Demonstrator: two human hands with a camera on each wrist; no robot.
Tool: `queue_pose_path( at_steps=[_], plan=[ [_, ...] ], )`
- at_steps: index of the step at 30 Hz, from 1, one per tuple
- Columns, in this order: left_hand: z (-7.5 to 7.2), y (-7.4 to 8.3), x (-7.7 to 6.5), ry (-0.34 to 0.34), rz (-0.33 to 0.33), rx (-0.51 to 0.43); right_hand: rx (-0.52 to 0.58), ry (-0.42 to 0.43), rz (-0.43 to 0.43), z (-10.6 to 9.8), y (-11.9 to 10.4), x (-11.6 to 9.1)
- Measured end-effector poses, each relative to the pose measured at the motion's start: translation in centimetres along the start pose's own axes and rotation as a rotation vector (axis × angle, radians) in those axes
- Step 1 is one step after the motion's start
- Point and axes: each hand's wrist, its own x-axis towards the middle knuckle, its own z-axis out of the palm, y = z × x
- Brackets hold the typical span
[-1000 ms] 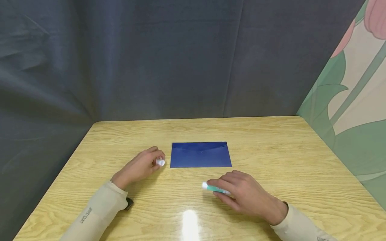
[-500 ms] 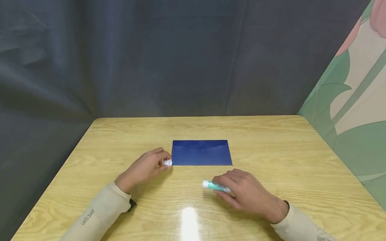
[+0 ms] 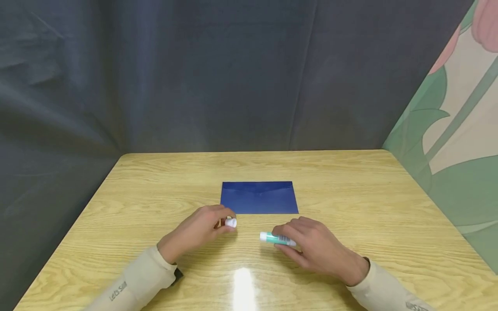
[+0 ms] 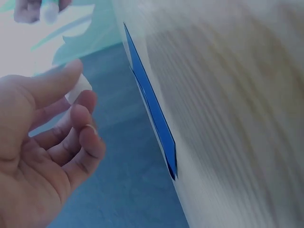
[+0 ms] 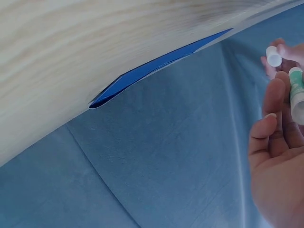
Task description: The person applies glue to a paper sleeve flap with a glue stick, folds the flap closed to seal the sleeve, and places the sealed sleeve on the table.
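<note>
My left hand [image 3: 200, 229] pinches a small white cap [image 3: 231, 223] between thumb and fingers, its hollow end facing right. In the left wrist view the cap [image 4: 79, 90] shows between the thumb and index finger. A green-and-white glue stick [image 3: 277, 239] lies in the grip of my right hand [image 3: 311, 244], its white end pointing left toward the cap. A short gap separates the two. The right wrist view shows the glue stick [image 5: 297, 92] at its right edge, with the cap close beyond. Behind both hands a dark blue envelope [image 3: 260, 198] lies flat on the table, flap side up.
The wooden table [image 3: 350, 185] reaches back to a dark curtain [image 3: 218, 77]. At the right stands a panel with a painted flower pattern [image 3: 463, 142]. A bright reflection shows on the tabletop near the front.
My left hand has moved right and toward me with the cap, from beside the envelope to in front of its left corner. The right hand with the glue stick has stayed nearly in place.
</note>
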Motion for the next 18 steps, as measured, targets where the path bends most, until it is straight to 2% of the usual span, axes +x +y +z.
queue_pose_path(
  at_steps=[4, 12, 18],
  plan=[
    [0.4, 1.1, -0.2, 0.005, -0.006, -0.029, 0.001, 0.009, -0.005, 0.2, 0.1, 0.2],
    [1.1, 2.5, -0.4, 0.048, -0.091, -0.148, 0.017, 0.005, -0.001, 0.6, 0.3, 0.5],
    [1.4, 3.1, -0.4, 0.095, -0.075, -0.208, 0.035, -0.002, 0.000, 0.8, 0.3, 0.7]
  ],
)
